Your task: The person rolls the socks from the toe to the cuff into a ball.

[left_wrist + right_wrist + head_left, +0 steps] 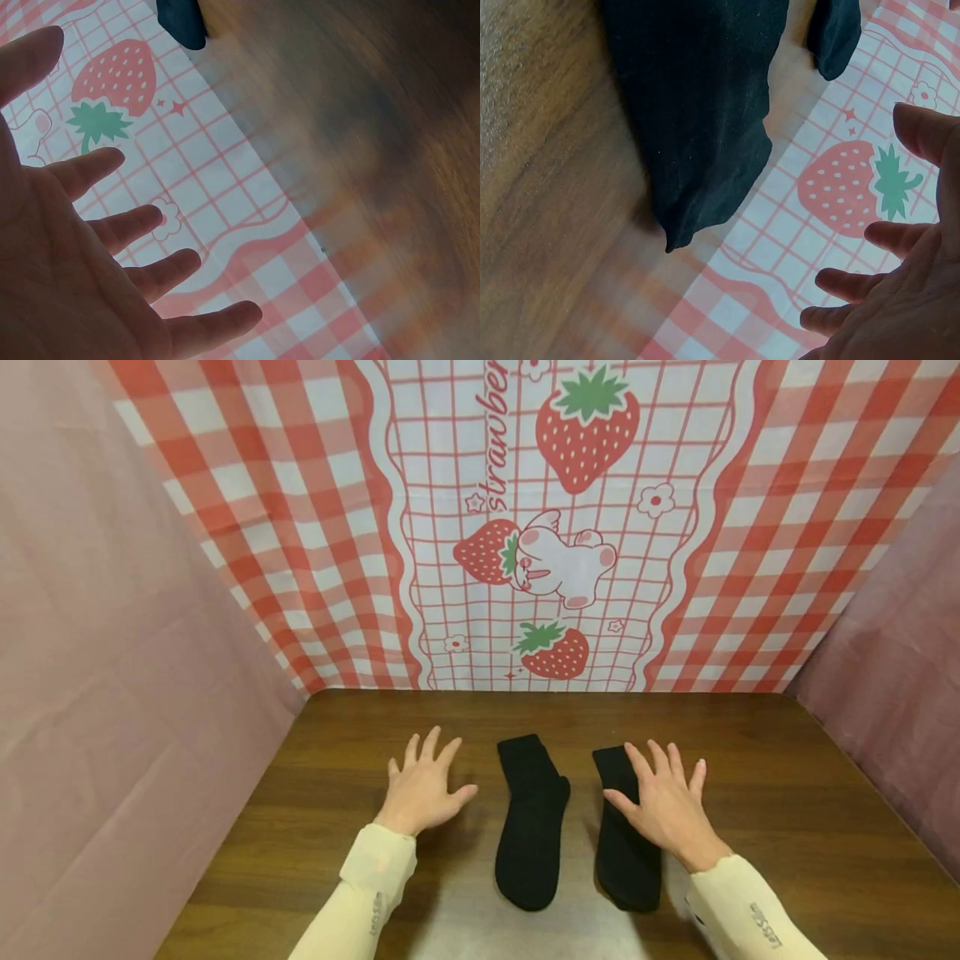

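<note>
Two black socks are lying side by side on the brown table, both running lengthwise toward the patterned cloth. The left sock (531,827) is lying flat near the middle of the table (285,843), its heel bulging toward the right sock (628,868), and a strip of bare wood is showing between the two. The left hand (423,785) is spreading its fingers loosely to the left of the left sock, holding nothing and staying clear of it. The right hand (667,802) is also spreading its fingers and holding nothing; it is hovering over the right sock and hiding part of its right side from the head view. The left sock is lying between the left hand and the right sock. Pale sleeves (356,902) are covering both forearms. Behind the table, the cloth (570,560) is hanging with red checks, strawberries and a white animal. Pink curtains (142,652) are enclosing both sides, the right one meeting the cloth near the table's far corner.
</note>
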`<state>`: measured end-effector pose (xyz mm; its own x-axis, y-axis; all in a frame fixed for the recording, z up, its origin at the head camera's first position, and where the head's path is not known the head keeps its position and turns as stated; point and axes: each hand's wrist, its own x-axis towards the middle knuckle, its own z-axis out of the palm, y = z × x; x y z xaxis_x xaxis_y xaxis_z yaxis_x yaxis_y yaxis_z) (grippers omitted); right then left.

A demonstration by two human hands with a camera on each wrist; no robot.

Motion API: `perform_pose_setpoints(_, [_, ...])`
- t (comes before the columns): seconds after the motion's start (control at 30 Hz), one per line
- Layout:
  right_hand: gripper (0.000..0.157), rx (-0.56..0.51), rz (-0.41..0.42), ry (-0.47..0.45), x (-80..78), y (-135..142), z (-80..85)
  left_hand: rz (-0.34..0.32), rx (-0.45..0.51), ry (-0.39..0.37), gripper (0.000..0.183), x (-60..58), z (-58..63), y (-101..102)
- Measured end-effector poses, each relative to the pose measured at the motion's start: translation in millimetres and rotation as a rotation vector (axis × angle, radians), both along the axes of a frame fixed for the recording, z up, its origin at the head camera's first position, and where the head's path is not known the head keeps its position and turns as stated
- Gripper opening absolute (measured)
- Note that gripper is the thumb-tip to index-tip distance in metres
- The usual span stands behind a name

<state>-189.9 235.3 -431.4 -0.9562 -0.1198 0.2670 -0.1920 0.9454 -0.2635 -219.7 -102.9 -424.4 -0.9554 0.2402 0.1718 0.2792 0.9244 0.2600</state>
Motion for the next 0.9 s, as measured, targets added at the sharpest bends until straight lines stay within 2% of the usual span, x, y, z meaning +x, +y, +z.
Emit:
perform_pose_setpoints(0.67, [0.074, 0.000, -0.002, -0.024, -1.3, 5, 4.7, 0.008, 0.002, -0.022, 0.075, 0.2, 2.8, 6])
perform_pose_setpoints(0.77, [0.071, -0.007, -0.004, -0.040, -3.9, 6, 7.3, -0.004, -0.005, 0.014, 0.071, 1.1, 4.2, 8])
perform_pose_setpoints(0.9, [0.061, -0.014, -0.019, -0.086, -15.3, 8, 15.0, -0.065, -0.010, 0.138, 0.056, 5.3, 9.6, 19])
